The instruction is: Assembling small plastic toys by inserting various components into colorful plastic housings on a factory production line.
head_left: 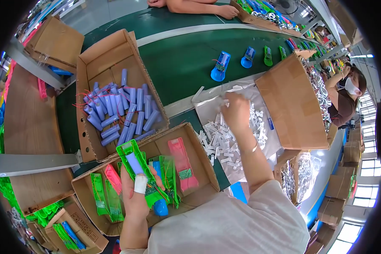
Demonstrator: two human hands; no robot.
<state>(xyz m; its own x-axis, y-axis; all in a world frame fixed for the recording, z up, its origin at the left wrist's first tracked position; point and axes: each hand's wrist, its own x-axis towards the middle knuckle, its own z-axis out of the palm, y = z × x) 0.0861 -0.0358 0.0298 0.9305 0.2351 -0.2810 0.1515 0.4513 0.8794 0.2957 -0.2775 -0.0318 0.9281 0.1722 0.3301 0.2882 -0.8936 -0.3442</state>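
The left hand (134,195), one finger wrapped in white tape, is gripping a green plastic housing (145,168). The fingers are closing around its sides; a lavender cylindrical cell (134,164) is sitting in the upper section, with a green circuit board (153,189) exposed lower down. This assembly is positioned above an open cardboard carton (205,167), in which further green housings (98,192) and a pink housing (181,161) are lying. Beyond it, a second carton (108,53) is containing a loose heap of lavender cells (114,101) with thin red leads.

To the right, the right hand (236,111) is hovering over or touching a pile of translucent plastic pieces (226,137); contact cannot be determined. Its fingers are blurring, so their spacing and any held piece cannot be told. The pile is resting on a plastic sheet (207,109).

Farther out, two blue flared housings (219,67) are standing apart on the green work surface (180,67). At the far edge, another person's forearms (194,7) are resting.
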